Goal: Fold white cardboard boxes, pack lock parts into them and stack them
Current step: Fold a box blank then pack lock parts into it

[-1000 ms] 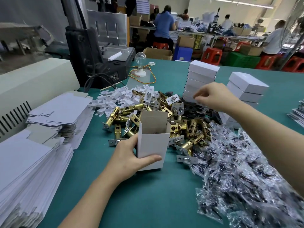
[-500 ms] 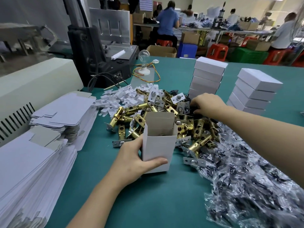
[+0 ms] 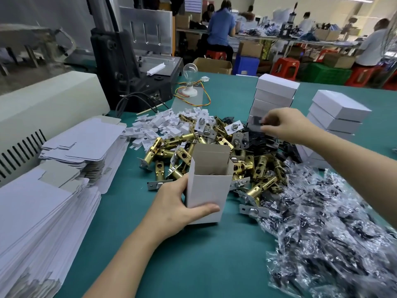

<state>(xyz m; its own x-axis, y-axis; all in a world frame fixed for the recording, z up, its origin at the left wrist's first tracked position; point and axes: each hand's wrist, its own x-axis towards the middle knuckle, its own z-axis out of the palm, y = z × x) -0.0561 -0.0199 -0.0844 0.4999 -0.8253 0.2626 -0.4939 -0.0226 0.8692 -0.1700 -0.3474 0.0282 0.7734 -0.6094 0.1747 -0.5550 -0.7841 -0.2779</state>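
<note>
My left hand (image 3: 175, 208) grips an upright white cardboard box (image 3: 207, 188) on the green table, its top flap open; a bit of metal shows inside. Behind the box lies a heap of brass lock latches (image 3: 217, 158) with small black plates (image 3: 256, 140) at its far side. My right hand (image 3: 285, 124) is raised above those plates and pinches a dark flat plate (image 3: 256, 121). Two stacks of closed white boxes (image 3: 274, 97) (image 3: 336, 114) stand at the back right.
Flat unfolded box blanks (image 3: 40, 201) are piled at the left. Small white plastic pieces (image 3: 159, 124) lie behind the latches. Clear bags of dark screws (image 3: 322, 222) cover the right side. A machine (image 3: 133, 67) and a light bulb (image 3: 190, 72) stand behind. People work at far tables.
My right hand dipped into the pile behind the box, then lifted with a dark plate pinched in its fingers. The left hand has kept holding the box.
</note>
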